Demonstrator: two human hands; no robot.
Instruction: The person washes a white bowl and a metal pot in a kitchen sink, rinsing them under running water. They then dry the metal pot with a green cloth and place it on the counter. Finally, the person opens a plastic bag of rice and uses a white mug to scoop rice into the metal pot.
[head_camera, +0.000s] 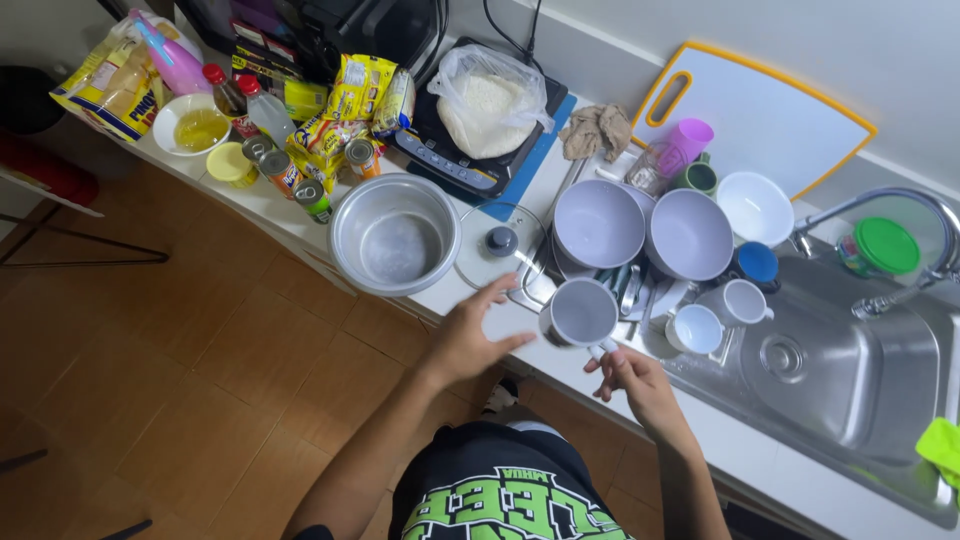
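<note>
Lighting is bright, even and overhead; shadows stay soft. Glare marks the steel sink (840, 390). Frame edges bend slightly.

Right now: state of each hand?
Left hand: open, fingers spread, holding nothing, over the counter edge beside the white mug.
Right hand: closed on the white mug's handle.

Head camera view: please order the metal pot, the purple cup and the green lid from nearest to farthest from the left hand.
From the left hand:
1. Metal pot, just beyond the fingers on the counter.
2. Purple cup, at the back by the cutting board.
3. Green lid, far across, behind the tap.
</note>
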